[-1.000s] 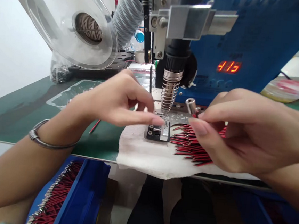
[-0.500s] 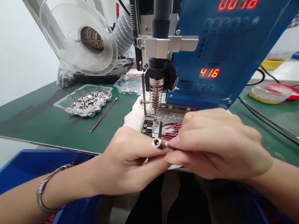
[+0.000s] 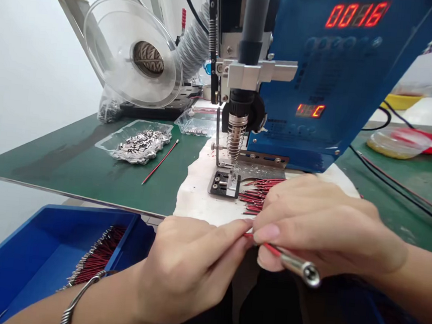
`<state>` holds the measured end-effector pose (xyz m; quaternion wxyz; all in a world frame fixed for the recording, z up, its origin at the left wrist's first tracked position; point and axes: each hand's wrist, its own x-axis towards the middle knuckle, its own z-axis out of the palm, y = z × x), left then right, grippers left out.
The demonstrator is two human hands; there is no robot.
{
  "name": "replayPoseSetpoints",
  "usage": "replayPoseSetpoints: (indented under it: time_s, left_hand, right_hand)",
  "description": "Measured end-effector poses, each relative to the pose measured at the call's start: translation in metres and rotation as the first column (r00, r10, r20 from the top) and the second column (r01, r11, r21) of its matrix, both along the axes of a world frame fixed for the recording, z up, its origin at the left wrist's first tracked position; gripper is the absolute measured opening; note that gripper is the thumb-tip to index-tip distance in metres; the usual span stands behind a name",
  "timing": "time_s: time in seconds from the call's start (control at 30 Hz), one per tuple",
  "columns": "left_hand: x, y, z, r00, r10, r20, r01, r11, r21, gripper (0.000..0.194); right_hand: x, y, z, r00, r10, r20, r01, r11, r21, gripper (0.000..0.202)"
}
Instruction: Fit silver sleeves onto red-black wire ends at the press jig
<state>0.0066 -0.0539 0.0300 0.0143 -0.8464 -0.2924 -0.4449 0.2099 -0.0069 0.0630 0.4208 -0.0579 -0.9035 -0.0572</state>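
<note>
On cam, my L hand [image 3: 192,266] pinches wire [image 3: 272,249] & R hand [image 3: 320,226] grips it nr plug [image 3: 297,265], prob. for 2-pt ctrl, nr side of jig [image 3: 225,184], w/ wire pile [image 3: 254,196] beside jig, prob. for easy reach.

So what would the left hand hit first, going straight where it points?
Most likely the right hand: its fingertips are just ahead along the red wire, though depth is unclear.

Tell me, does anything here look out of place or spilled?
Two small things. A single red wire lies alone on the green bench, apart from the bunch of red wires. Pale scraps also litter the metal plate by the blue machine. Nothing looks plainly damaged.
</note>
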Motion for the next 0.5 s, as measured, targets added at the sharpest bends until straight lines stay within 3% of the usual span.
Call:
replayPoseSetpoints:
  time_s: [0.03, 0.1, 0.17, 0.23, 0.33, 0.4, 0.5]
  left_hand:
    - [-0.001, -0.001, 0.000, 1.000, -0.012, 0.007, 0.012, 1.000, -0.012, 0.018]
    - [-0.006, -0.003, 0.002, 1.000, 0.007, 0.012, -0.006, 0.999, -0.039, 0.014]
    - [-0.016, -0.002, 0.008, 0.991, 0.129, -0.023, -0.131, 0.987, -0.092, 0.016]
    - [-0.033, 0.006, 0.018, 0.965, 0.245, -0.089, -0.252, 0.964, -0.084, 0.023]
    - [-0.062, 0.032, 0.034, 0.859, 0.423, -0.289, -0.453, 0.891, -0.043, 0.043]
    - [-0.080, 0.055, 0.041, 0.770, 0.550, -0.324, -0.564, 0.823, 0.058, 0.048]
    - [-0.097, 0.087, 0.044, 0.641, 0.623, -0.448, -0.645, 0.754, 0.125, 0.047]
  right_hand:
    - [-0.001, 0.001, -0.002, 0.995, 0.055, -0.081, -0.061, 0.996, -0.071, 0.013]
    - [-0.003, 0.005, -0.007, 0.965, 0.096, -0.245, -0.109, 0.993, -0.038, 0.023]
    - [-0.001, 0.011, -0.008, 0.943, 0.108, -0.314, -0.104, 0.994, 0.027, 0.032]
    - [0.004, 0.019, -0.007, 0.958, 0.079, -0.276, -0.080, 0.997, 0.008, 0.029]
    - [0.013, 0.033, -0.004, 0.928, -0.086, -0.364, 0.140, 0.982, 0.125, 0.021]
    - [0.016, 0.042, -0.003, 0.900, -0.042, -0.434, 0.150, 0.964, 0.218, 0.020]
    - [0.019, 0.051, -0.003, 0.888, -0.128, -0.443, 0.243, 0.946, 0.213, 0.025]
